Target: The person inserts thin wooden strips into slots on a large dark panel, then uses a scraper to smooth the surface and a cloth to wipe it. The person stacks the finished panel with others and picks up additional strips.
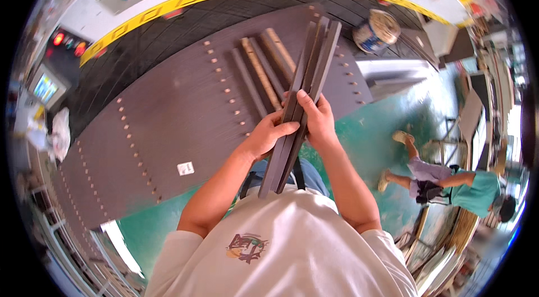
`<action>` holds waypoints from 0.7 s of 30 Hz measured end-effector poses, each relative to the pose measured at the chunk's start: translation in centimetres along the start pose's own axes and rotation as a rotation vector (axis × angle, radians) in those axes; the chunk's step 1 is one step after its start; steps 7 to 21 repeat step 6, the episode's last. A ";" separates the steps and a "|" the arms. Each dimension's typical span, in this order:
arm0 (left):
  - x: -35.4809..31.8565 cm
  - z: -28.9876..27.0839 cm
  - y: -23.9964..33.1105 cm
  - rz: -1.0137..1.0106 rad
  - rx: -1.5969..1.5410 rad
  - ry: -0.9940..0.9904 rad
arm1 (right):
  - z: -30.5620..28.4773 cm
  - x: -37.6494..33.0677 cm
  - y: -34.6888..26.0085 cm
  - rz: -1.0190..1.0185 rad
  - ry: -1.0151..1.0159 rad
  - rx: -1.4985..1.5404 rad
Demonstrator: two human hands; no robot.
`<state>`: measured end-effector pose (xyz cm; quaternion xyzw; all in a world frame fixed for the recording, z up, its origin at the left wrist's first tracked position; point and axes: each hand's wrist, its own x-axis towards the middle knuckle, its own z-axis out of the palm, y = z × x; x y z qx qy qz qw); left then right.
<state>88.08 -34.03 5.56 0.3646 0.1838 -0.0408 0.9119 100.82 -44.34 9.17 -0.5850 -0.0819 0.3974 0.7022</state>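
gripping a bundle of long dark slats (300,107) in both hands above a wide dark panel (168,123), left hand (268,135) wrapped around the near side of the bundle with fingers curled shut on it, right hand (318,120) closed on the far side with the thumb pressed along the top slat. bundle held upright and fanned slightly at its far end, lower ends resting close to the white shirt (281,246). about three or four slats in hand; a further handful of loose strips (264,69), some dark grey and some pale tan like bare wood, lying flat on the panel just beyond the hands, apparently not yet gathered. slats thin, flat, straight-edged, matte and smooth. panel matte brownish grey, crossed by rows of small pale studs and carrying a small white tag (185,168) near its near edge. beyond the panel's far right corner, a round tin can (376,30), dented and shiny. right of the panel, glossy green floor (387,123) and another person (449,184) bending low.
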 end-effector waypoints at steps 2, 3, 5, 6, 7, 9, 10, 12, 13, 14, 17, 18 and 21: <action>0.7 0.9 -1.6 -0.035 0.033 -0.060 | -1.7 -1.7 -0.1 -0.014 0.090 -0.015; 0.8 1.9 -1.9 -0.091 -0.015 -0.085 | -3.1 -2.6 -0.2 -0.010 0.074 -0.006; 1.1 3.0 -3.2 -0.132 -0.045 -0.122 | -4.7 -4.4 -0.4 0.008 0.118 0.093; 1.5 3.7 -3.9 -0.151 -0.057 -0.140 | -5.3 -5.4 -0.7 0.012 0.136 0.143; 1.5 3.7 -3.9 -0.151 -0.057 -0.140 | -5.3 -5.4 -0.7 0.012 0.136 0.143; 1.5 3.7 -3.9 -0.151 -0.057 -0.140 | -5.3 -5.4 -0.7 0.012 0.136 0.143; 1.5 3.7 -3.9 -0.151 -0.057 -0.140 | -5.3 -5.4 -0.7 0.012 0.136 0.143; 1.5 3.7 -3.9 -0.151 -0.057 -0.140 | -5.3 -5.4 -0.7 0.012 0.136 0.143; 1.5 3.7 -3.9 -0.151 -0.057 -0.140 | -5.3 -5.4 -0.7 0.012 0.136 0.143; 1.5 3.7 -3.9 -0.151 -0.057 -0.140 | -5.3 -5.4 -0.7 0.012 0.136 0.143; 1.5 3.7 -3.9 -0.151 -0.057 -0.140 | -5.3 -5.4 -0.7 0.012 0.136 0.143; 1.5 3.7 -3.9 -0.151 -0.057 -0.140 | -5.3 -5.4 -0.7 0.012 0.136 0.143; 1.5 3.7 -3.9 -0.151 -0.057 -0.140 | -5.3 -5.4 -0.7 0.012 0.136 0.143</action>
